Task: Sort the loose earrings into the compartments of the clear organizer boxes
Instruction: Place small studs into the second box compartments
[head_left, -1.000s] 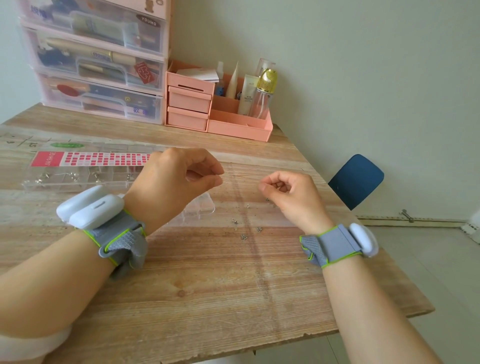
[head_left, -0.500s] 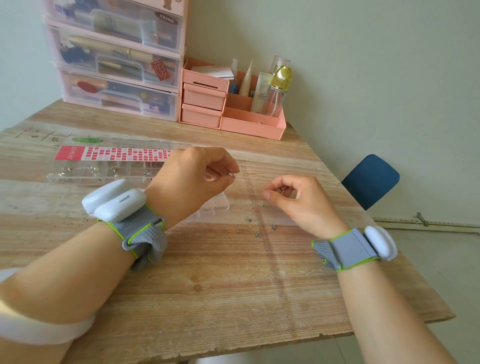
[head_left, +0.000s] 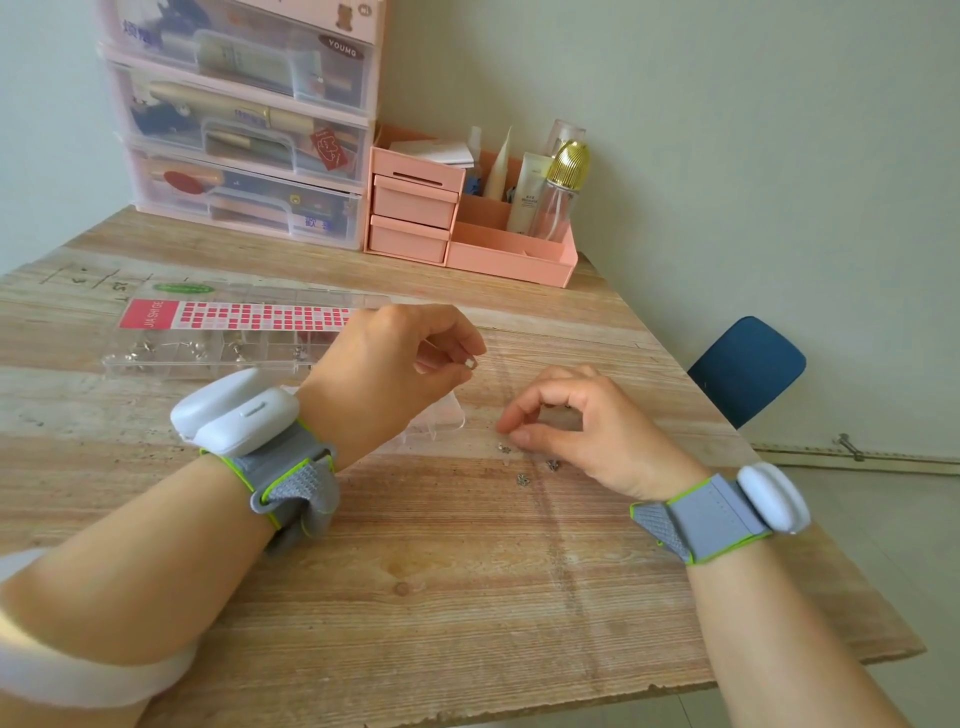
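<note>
Your left hand (head_left: 384, 364): grip pinches one earring (head_left: 471, 363) above the surface (head_left: 415, 571). Your right hand (head_left: 587, 426): fingertips nearly closed over loose earrings (head_left: 522, 479) (whether one is caught, I cannot tell). Organizer (head_left: 171, 358): left, some compartments filled.

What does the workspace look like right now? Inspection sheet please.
Surface: wooden table, worn grain.
Job's things: clear organizer box with earrings in several compartments; loose earrings on the table near the right hand.
Clutter: pink drawer stack, pink desk organizer with bottles, at the back.
Grippers: left hand pinches a small earring; right hand reaches its fingertips down at the loose earrings.
Cables: nothing seen.
Surroundings: wall, blue chair.
</note>
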